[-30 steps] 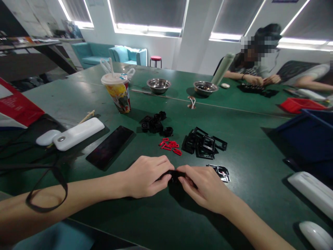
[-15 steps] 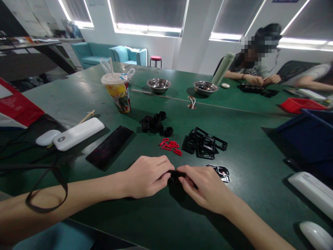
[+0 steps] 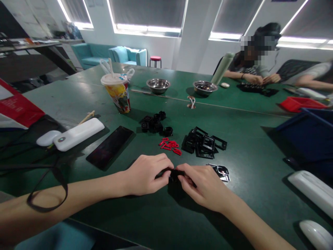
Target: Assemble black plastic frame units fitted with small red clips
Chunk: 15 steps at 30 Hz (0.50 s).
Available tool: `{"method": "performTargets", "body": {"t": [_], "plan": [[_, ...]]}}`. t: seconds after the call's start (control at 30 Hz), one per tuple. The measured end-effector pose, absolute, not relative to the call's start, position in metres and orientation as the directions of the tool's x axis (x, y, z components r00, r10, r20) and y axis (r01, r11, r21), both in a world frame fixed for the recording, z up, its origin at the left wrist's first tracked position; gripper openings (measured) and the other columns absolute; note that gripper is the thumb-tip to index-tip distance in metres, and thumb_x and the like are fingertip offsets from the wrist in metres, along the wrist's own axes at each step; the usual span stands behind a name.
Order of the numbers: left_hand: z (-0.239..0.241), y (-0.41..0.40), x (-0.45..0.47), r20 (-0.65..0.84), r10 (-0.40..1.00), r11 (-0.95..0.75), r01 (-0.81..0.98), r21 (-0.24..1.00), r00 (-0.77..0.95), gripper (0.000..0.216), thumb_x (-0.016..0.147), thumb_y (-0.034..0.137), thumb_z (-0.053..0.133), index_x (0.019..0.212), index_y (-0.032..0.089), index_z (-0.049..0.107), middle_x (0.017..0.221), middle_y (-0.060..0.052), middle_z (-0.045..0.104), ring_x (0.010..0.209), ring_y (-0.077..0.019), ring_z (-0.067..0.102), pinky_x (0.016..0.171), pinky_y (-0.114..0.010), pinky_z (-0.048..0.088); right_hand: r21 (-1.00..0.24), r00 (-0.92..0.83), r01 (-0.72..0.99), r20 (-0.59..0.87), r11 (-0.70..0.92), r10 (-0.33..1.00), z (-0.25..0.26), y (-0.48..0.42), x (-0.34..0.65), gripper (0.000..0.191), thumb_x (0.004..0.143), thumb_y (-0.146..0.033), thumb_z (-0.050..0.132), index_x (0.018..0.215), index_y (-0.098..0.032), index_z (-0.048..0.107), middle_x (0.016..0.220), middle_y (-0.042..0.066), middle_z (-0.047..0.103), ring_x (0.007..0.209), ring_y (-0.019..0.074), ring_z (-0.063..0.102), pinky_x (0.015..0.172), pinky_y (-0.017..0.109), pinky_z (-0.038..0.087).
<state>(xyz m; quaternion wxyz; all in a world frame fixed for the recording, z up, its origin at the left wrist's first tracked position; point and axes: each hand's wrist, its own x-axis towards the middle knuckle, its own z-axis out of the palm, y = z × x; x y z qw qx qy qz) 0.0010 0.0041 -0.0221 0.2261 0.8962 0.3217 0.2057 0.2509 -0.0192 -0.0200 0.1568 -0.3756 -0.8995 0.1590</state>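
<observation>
My left hand [image 3: 152, 173] and my right hand [image 3: 201, 184] meet low over the green table, both pinching one small black plastic part [image 3: 173, 174]. Fingers cover most of that part, so its full shape is hidden. Just beyond my hands lie several small red plastic clips [image 3: 170, 144]. Farther back is a pile of black block-like parts [image 3: 156, 123]. To the right of the clips sits a heap of black rectangular frames [image 3: 204, 142]. Close by my right hand's knuckles are flat shiny black-and-silver pieces [image 3: 221, 172].
A dark phone [image 3: 110, 147], a white power bank [image 3: 79, 134] and a drink cup [image 3: 117, 92] stand left. Metal bowls [image 3: 158, 85] are at the back. Right are a blue bin [image 3: 309, 139] and a white device [image 3: 312, 192]. Another person's hands [image 3: 262, 80] work across the table.
Both hands stay almost in place, still pinching the black part. My fingers have shifted very slightly around it. The other things lie unmoved.
</observation>
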Motion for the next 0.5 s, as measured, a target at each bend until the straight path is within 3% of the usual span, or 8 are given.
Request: {"method": "performTargets", "body": {"t": [0.5], "plan": [[-0.0200, 0.0046, 0.0006, 0.209, 0.673, -0.676, 0.474, 0.565, 0.710, 0.022, 0.104, 0.025, 0.046, 0.107, 0.019, 0.067, 0.100, -0.003, 0.071, 0.084, -0.0171, 0.067, 0.075, -0.030, 0.047, -0.454, -0.633, 0.640, 0.148, 0.620, 0.760, -0.0198, -0.0173, 0.2490, 0.023, 0.109, -0.026, 0.043, 0.111, -0.019, 0.066, 0.073, -0.001, 0.066, 0.061, 0.0150, 0.059, 0.061, 0.028, 0.033]]}}
